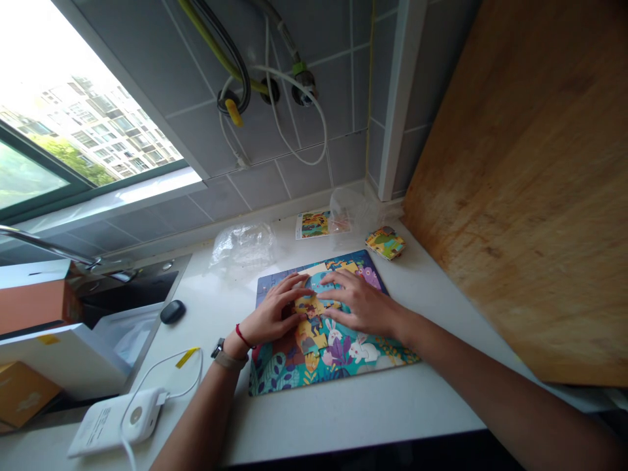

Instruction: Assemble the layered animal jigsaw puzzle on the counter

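Note:
A colourful jigsaw puzzle (289, 376) with white rabbits, flowers and leaves lies on the white counter in front of me. Over its left middle rests my left hand (282, 307), palm down with the fingers stretched out. My right hand (360, 301) lies across the upper right part, its fingers spread and pointing left. Fingertips of both hands come close together near a blue round patch of the picture. Both hands cover parts of the puzzle, so the pieces beneath cannot be seen. I see nothing held in either hand.
Behind the puzzle are a clear plastic bag (244, 245), a picture card (314, 224), another clear bag (350, 206) and a small stack of puzzle pieces (385, 243). To the left are a black mouse-like object (173, 312), a white power bank (118, 418) and boxes over a sink. A wooden board (530, 196) stands right.

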The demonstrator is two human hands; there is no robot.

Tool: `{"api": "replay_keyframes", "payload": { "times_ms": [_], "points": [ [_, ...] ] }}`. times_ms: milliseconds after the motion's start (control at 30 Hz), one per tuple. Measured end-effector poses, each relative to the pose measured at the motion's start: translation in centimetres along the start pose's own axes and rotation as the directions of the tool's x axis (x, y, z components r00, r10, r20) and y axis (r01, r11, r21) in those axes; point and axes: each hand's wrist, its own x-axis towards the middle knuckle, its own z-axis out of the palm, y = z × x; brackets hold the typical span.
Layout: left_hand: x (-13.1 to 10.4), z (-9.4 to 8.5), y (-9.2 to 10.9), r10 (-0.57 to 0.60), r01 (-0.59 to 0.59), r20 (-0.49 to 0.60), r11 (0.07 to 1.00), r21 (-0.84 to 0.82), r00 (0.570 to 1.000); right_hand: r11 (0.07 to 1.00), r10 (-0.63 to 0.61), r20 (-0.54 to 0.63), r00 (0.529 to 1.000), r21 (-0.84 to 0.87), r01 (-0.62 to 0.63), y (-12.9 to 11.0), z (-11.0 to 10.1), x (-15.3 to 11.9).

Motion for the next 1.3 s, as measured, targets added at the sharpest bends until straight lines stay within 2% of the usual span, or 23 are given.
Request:
{"api": "replay_keyframes", "payload": {
  "times_ms": [100, 167, 233, 367, 467, 800, 933, 1033, 1133, 1233, 1300],
  "points": [
    [0.2, 0.4, 0.3, 0.003, -0.002, -0.039, 0.999, 0.038, 0.999, 0.999, 0.035, -0.225, 0.974, -0.03, -0.043, 0.8, -1.4, 0.2],
    [0.3, 0.6, 0.4, 0.002, 0.002, -0.066, 0.998, 0.063, 0.998, 0.989, 0.078, -0.354, 0.932, -0.093, -0.118, 1.4, -2.4, 0.2],
    [0.4, 0.9, 0.4, -0.011, 0.017, -0.08, 0.996, 0.084, 0.997, 0.954, 0.144, -0.453, 0.88, -0.175, -0.245, 2.1, -3.1, 0.0],
    [0.4, 1.2, 0.4, -0.024, 0.032, -0.071, 0.993, 0.112, 0.997, 0.782, 0.318, -0.567, 0.76, -0.297, -0.548, 3.6, -3.4, -0.4],
    [0.4, 1.2, 0.5, -0.023, 0.032, -0.076, 0.992, 0.121, 0.997, 0.709, 0.377, -0.576, 0.725, -0.324, -0.627, 4.3, -3.5, -0.7],
    [0.4, 1.4, 0.6, -0.021, 0.032, -0.092, 0.992, 0.122, 0.995, 0.729, 0.359, -0.544, 0.759, -0.344, -0.592, 5.5, -4.0, -1.4],
    [0.4, 1.5, 0.6, -0.023, 0.034, -0.09, 0.991, 0.126, 0.996, 0.775, 0.318, -0.583, 0.748, -0.295, -0.559, 5.6, -4.1, -1.2],
    [0.5, 1.4, 0.7, -0.025, 0.037, -0.09, 0.991, 0.13, 0.996, 0.844, 0.226, -0.608, 0.761, -0.267, -0.464, 4.9, -4.1, -0.8],
    [0.5, 1.4, 0.7, -0.028, 0.041, -0.102, 0.991, 0.126, 0.994, 0.941, 0.142, -0.539, 0.83, -0.186, -0.282, 3.8, -3.5, -0.4],
    [0.6, 1.4, 0.8, -0.024, 0.037, -0.113, 0.993, 0.116, 0.993, 0.991, 0.103, -0.365, 0.925, -0.038, -0.126, 2.4, -1.9, -0.2],
    [0.6, 1.3, 0.8, -0.018, 0.03, -0.116, 0.994, 0.107, 0.993, 0.997, 0.075, -0.25, 0.965, 0.039, -0.068, 1.5, -0.8, -0.1]
  ]
}}
